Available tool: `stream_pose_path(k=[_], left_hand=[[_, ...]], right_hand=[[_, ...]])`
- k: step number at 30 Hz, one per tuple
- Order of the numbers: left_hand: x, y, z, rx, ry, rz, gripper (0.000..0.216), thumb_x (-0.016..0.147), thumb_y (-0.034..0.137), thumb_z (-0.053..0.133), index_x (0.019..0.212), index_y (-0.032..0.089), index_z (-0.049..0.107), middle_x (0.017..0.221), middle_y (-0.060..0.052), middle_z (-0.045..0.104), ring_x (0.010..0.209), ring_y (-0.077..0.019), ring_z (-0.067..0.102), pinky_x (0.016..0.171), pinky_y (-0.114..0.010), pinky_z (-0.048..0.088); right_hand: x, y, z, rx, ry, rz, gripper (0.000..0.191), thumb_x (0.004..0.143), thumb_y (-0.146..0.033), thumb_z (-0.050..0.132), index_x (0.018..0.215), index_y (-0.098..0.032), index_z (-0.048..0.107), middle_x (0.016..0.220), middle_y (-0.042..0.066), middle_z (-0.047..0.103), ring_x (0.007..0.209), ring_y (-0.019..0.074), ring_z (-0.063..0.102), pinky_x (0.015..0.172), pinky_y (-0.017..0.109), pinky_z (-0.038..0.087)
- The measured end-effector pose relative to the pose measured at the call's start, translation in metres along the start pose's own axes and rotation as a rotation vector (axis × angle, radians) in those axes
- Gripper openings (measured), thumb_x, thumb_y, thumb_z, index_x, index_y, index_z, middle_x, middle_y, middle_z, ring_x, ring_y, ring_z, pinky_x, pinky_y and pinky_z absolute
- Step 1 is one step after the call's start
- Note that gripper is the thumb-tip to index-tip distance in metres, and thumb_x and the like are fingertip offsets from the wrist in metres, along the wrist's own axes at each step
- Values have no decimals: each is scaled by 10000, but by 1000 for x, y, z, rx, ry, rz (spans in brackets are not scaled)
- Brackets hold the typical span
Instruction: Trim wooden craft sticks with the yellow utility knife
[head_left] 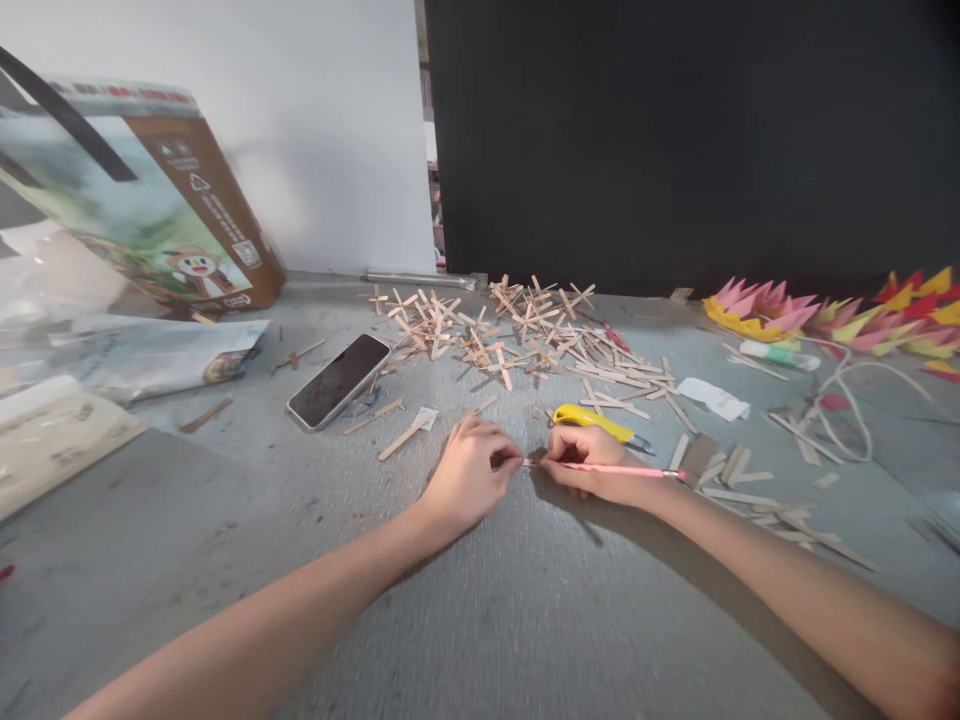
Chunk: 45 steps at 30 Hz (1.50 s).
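Grey tabletop [450, 640]: largest item from where I stand; marked with dark specks. Black panel [690, 140] upright along the far edge, with a white panel [330, 130] beside it and a narrow gap between the two.

Printed bag [180, 220]: far left corner, brown side, cartoon figure, dark strap.

Wooden sticks [504, 367]: loose heap at the far middle of the table, many crossed over one another. More loose sticks [739, 497] lie scattered to the right of the right hand.

Paper crown [757, 300]: far right, pink points above a yellow band.

Left hand [469, 470]: near the tabletop, thumb and forefinger brought together in a pinch on a pale strip [529, 462]. Right hand [592, 460]: fingers closed around a pink pencil [630, 470], no spread between them.

Phone [341, 380]: screen up, dark, beyond the left hand and set at a slant.

Yellow cutter [596, 420]: just beyond the right hand, partly hidden by it, metal end to the right.

Pencil: blunt end toward the right forearm; tip hidden in the fingers.

Glue stick [780, 355]: lying down, near the crown.

Pale strip: smallest, between the two hands, mostly covered; contact with pencil tip cannot be told.
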<state>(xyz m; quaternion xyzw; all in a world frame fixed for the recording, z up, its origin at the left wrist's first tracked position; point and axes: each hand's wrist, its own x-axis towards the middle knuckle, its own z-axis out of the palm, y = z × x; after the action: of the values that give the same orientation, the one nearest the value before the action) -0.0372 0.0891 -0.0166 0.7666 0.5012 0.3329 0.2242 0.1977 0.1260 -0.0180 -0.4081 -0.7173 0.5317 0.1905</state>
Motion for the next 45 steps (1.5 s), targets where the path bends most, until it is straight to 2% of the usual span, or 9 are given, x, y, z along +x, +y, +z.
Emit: stream_pose_path(k=[15,22,29,32,36,38,40,42,45], left_hand=[[0,-1,-1,-8,-1,-1,111,898,174,750,808,237,767,856,-3,749,974,-228,630,988,-413,439],[0,-2,1,-12,3,4,152,898,127,722,802,236,765,854,-10,749,983,-236,619,964,-409,443],[0,-6,2,-42,5,25,213,919,90,650,832,242,770,889,-29,746,1018,-249,601,981,-419,441],[-1,-5,1,-27,65,11,183,958,132,619,891,229,758,970,-50,739,1044,-253,586,956,-409,440],[-4,1,0,142,159,-70,203,1027,173,505,1042,236,697,1033,-53,744,1033,-255,607,948,-448,381],[-6,5,0,181,122,-73,187,1032,177,484,1083,231,656,937,-40,741,987,-249,632,934,-449,371],[-8,9,0,202,53,-41,112,1009,213,541,1064,225,638,869,-29,725,937,-248,641,922,-448,375],[-9,12,0,222,1,16,69,981,263,609,1032,227,638,913,-38,722,948,-255,636,931,-453,379],[-11,15,0,250,-32,99,148,946,354,693,1005,227,646,1036,-59,708,1037,-274,618,972,-471,374]], right_hand=[[-1,-2,1,-12,11,-19,279,912,-429,737,804,-232,574,665,-38,607,499,115,580,410,202,454],[-5,0,0,102,78,-90,303,940,-452,713,816,-240,536,603,-47,591,462,116,550,424,214,422],[-3,5,5,146,331,-173,291,924,-478,740,862,-225,611,640,-55,577,443,85,467,445,230,350],[0,8,6,62,403,-175,288,936,-493,721,891,-226,624,658,-47,589,497,102,483,484,236,361],[3,11,2,-111,450,-227,294,949,-511,689,982,-219,678,825,24,712,701,177,642,622,276,476],[4,10,-1,-165,451,-256,273,959,-495,677,1010,-226,683,904,42,741,801,210,689,707,309,521],[3,5,-4,-240,459,-272,230,980,-462,650,1033,-240,677,921,39,743,816,217,697,739,329,537],[0,-1,-8,-365,450,-313,176,999,-392,617,1090,-251,669,939,40,737,814,221,695,748,342,542],[-5,-11,-14,-579,314,-425,234,1015,-243,545,1220,-256,657,1101,81,719,951,245,703,836,372,548]])
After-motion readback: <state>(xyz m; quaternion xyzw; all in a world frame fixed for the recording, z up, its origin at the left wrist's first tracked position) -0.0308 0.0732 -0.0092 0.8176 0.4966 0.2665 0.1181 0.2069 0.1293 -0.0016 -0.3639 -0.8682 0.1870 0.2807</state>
